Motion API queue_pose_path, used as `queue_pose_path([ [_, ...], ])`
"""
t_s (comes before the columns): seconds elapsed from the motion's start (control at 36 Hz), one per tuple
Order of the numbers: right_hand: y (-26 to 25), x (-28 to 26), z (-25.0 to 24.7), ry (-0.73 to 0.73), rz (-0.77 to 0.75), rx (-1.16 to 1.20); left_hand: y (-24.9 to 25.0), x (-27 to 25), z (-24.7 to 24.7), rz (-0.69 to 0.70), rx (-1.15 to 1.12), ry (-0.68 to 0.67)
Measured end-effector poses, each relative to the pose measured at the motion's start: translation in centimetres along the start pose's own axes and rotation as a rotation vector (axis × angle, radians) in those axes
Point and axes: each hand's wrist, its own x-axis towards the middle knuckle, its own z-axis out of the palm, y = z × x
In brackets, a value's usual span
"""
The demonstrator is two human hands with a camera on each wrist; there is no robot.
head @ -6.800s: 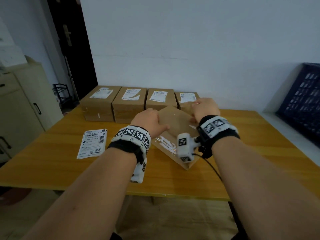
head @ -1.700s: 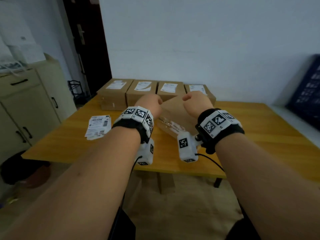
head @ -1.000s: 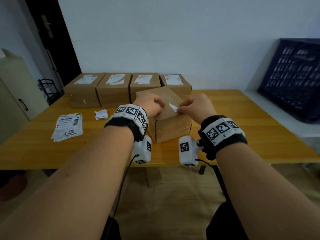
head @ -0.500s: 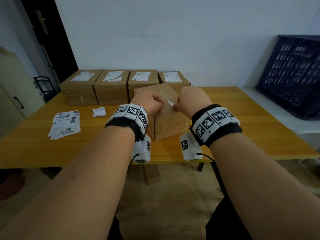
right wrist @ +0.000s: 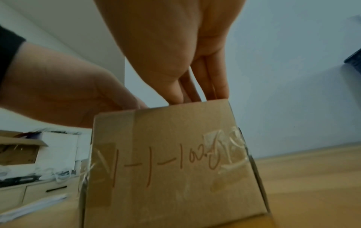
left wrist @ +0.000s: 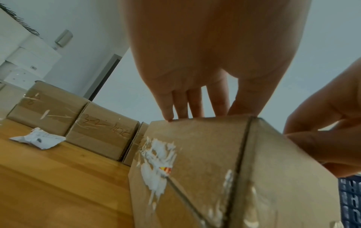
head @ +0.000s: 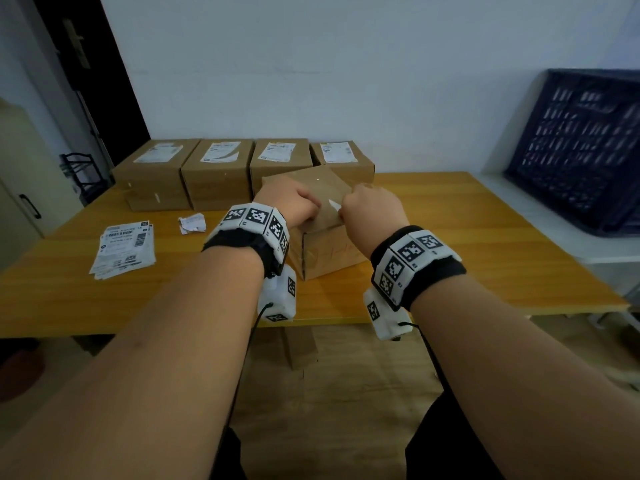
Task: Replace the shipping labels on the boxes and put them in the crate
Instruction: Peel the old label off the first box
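At the left of the head view a loose stack of printed shipping labels [head: 123,249] lies flat on the smooth yellow wooden tabletop [head: 485,237], near its left edge, with a crumpled white paper scrap [head: 192,224] just beyond it toward the centre. Four brown cardboard boxes [head: 216,174] stand side by side in a row against the pale wall, each with a white label on its top face. In front of that row, at mid-frame, sits a fifth cardboard box [head: 329,251], turned at an angle; its top is bare but for a small white label remnant [head: 334,203], and its sides carry glossy clear tape, torn white paper residue and handwritten marks. The left hand [head: 289,202] rests its fingertips [left wrist: 170,114] on the top edge of this box, fingers fairly straight. The right hand [head: 372,211] has its fingers bent at the remnant, apparently pinching it, though the grip itself is hidden. To the right the tabletop lies open up to its right edge, where a dark blue lattice plastic crate [head: 575,147] leans on a white ledge.
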Motion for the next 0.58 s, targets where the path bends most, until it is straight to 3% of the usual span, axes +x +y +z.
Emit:
queue_pose_path([
  [0.17,0.1,0.3,0.3,0.039,0.068,0.000,0.1,-0.1,-0.1,-0.016,0.000,-0.020],
  [0.36,1.8,2.0,0.9,-0.017,0.239,0.230,-0.4,0.1,0.1,-0.027,-0.040,-0.008],
  [0.58,1.0,2.0,0.0,-0.058,0.220,0.219,-0.6,0.2,0.2,-0.032,-0.057,-0.007],
])
